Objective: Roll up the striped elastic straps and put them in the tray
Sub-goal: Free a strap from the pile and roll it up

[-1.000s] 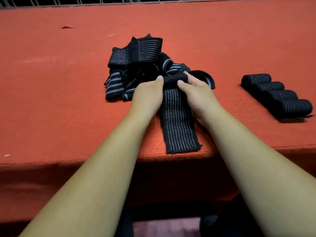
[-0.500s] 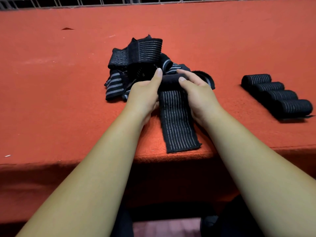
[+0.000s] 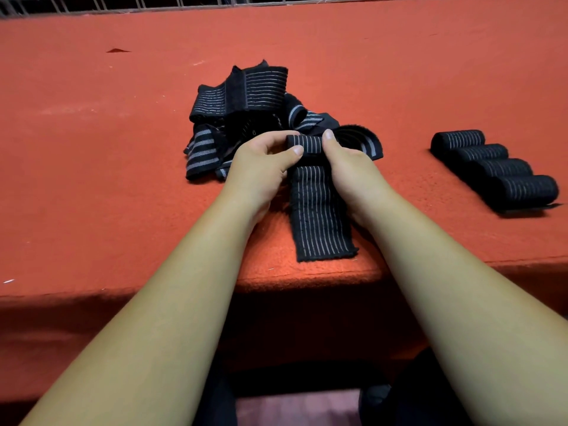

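Red table [image 3: 92, 155]: one, felt-covered, under both hands.
Finished rolls [image 3: 491, 167]: four, side by side, well right of the right hand [image 3: 350, 170].
Loose pile [image 3: 242, 118]: one tangle just beyond both hands.
Strap [image 3: 319, 216]: black, thin pale stripes; flat tail between the wrists.
Hands: left hand [image 3: 261, 167] and right pinch the ends of its roll [image 3: 304, 144].
Change: roll now shows stripes; tail shorter.

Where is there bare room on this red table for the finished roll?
Widest bare red felt table lies left of the loose pile of black striped straps. A narrower gap sits between that pile and the row of four rolled straps. Crowded: the centre, where left hand and right hand grip the half-rolled strap.
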